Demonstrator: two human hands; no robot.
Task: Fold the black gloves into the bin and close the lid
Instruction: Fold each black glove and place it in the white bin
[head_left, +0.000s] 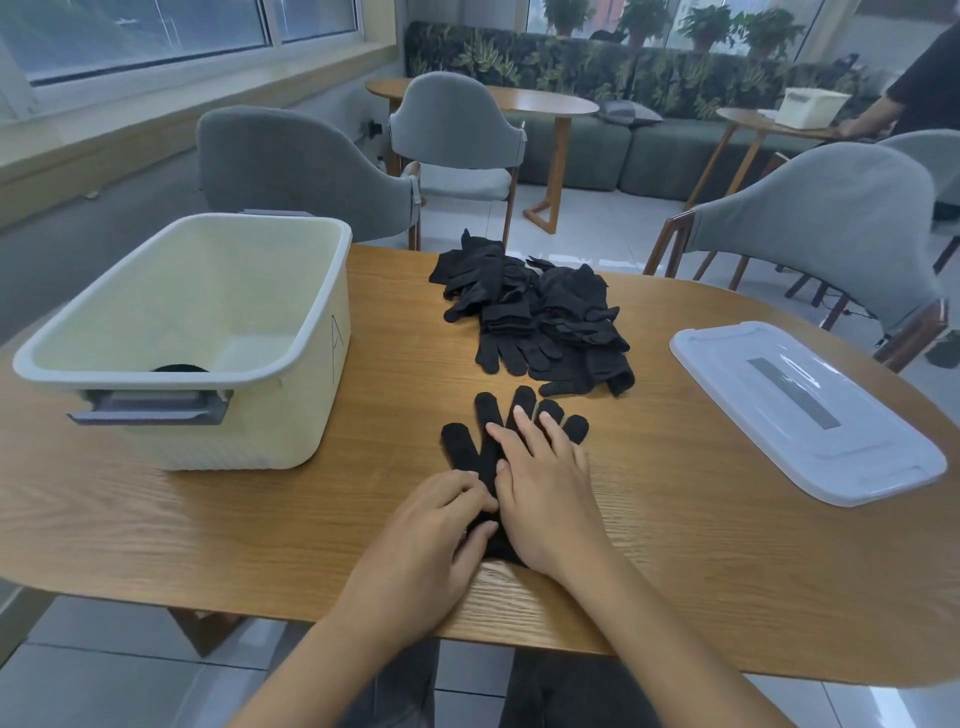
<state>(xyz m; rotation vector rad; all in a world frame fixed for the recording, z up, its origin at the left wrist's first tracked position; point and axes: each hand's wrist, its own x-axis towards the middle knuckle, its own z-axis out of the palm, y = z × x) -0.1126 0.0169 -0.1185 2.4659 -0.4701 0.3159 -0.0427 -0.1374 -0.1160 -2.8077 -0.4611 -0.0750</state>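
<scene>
head view. two bare forearms reach in from the bottom edge over the near rim of a wooden table (675, 519).

left hand (431, 540): rests at the cuff end of a single black glove (485, 441), fingers bent, fingertips and thumb pinching the glove's left edge.

right hand (545, 493): lies flat on top of the same glove, fingers straight and slightly spread, pressing it down onto the table.

single black glove: laid flat, palm area hidden under the hands, its five fingers fanned out away from the person, tips bare beyond the right hand.

pile of black gloves (540, 317): loose heap on the middle of the table, just beyond the flat glove, not touching it; count cannot be told.

bin (317, 322): cream plastic, open, grey handles at its near and far ends, standing on the left part of the table; a letter "a" is marked on its right wall; a small dark shape shows at the bottom near the front wall.

lid (800, 405): white, translucent, lying flat on the right part of the table, well apart from the bin.

grey chairs (810, 218): set around the far side of the table.
</scene>
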